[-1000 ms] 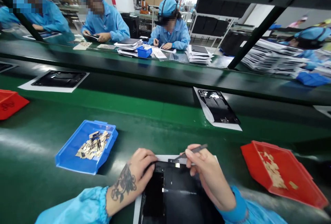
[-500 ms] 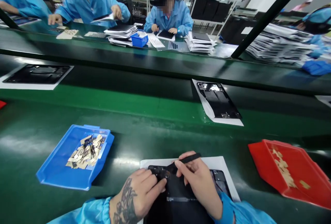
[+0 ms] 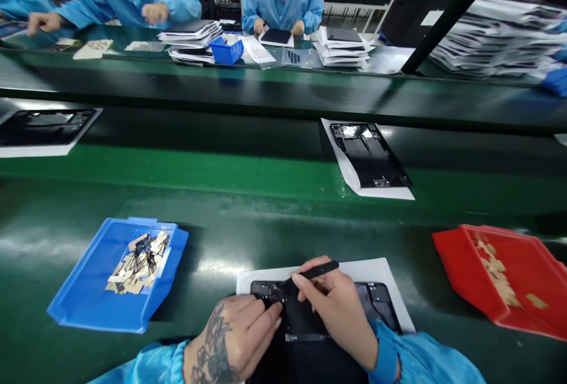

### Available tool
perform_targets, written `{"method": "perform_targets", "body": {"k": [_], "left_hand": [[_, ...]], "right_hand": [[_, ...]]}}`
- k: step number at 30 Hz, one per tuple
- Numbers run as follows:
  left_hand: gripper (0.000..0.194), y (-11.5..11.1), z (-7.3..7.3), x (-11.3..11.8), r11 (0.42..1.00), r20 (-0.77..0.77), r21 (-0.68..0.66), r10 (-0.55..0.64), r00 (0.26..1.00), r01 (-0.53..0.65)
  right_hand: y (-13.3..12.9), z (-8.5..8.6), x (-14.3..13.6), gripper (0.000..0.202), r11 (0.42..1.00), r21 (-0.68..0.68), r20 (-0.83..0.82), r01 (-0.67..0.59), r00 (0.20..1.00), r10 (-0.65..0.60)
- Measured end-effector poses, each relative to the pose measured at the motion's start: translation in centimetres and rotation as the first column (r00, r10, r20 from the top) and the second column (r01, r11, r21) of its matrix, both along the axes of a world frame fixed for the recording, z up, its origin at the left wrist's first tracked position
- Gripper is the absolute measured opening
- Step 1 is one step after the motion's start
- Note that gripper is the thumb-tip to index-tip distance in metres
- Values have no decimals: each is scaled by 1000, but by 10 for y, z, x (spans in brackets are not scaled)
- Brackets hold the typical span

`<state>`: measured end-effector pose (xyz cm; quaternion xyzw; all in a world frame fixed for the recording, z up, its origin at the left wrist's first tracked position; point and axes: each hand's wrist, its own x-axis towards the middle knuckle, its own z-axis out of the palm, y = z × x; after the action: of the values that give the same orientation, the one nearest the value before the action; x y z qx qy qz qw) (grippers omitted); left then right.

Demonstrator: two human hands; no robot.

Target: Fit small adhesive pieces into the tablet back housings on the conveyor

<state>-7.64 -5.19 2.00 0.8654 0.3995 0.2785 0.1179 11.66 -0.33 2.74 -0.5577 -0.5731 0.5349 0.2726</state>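
Observation:
In front of me an opened black tablet [image 3: 310,366] lies on a white sheet [image 3: 372,270], its inner parts facing up. My right hand [image 3: 339,307] is closed round black tweezers [image 3: 321,269], whose tip points down at the tablet's upper left part. My left hand [image 3: 241,334] rests on the tablet's left side. Its fingers are bent and pressed together, with the fingertips close to the tweezers' tip. Whatever they may pinch is hidden or too small to make out.
A blue bin [image 3: 101,289] of small pale pieces with black wires stands left. A red bin [image 3: 522,277] with small tan pieces stands right. Beyond, another opened tablet [image 3: 372,156] and one at far left [image 3: 44,127] lie on sheets. Co-workers [image 3: 283,3] sit behind a green ledge [image 3: 266,91].
The view has tilted down and shifted slightly. Both hands stay at the tablet's upper left part, the tweezers still in my right hand. The co-worker opposite has both hands at their tablet's sides.

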Motion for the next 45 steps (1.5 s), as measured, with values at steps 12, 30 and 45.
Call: {"method": "perform_targets", "body": {"k": [12,30,45], "left_hand": [[23,-2,-2,0,999,12,-54,8,1000,-7],[32,-7,-9,-1,985,-134,-18,169,976,-173],[31,-6,-5,2,979,-159,-6,200,967,-203]], "right_hand": [[2,1,-2,21,1000,18,24,0,1000,0],[1,4,-3,16,1000,22,12,5,1000,-5],[-3,2,5,4,760,630,168,-158,984,65]]}}
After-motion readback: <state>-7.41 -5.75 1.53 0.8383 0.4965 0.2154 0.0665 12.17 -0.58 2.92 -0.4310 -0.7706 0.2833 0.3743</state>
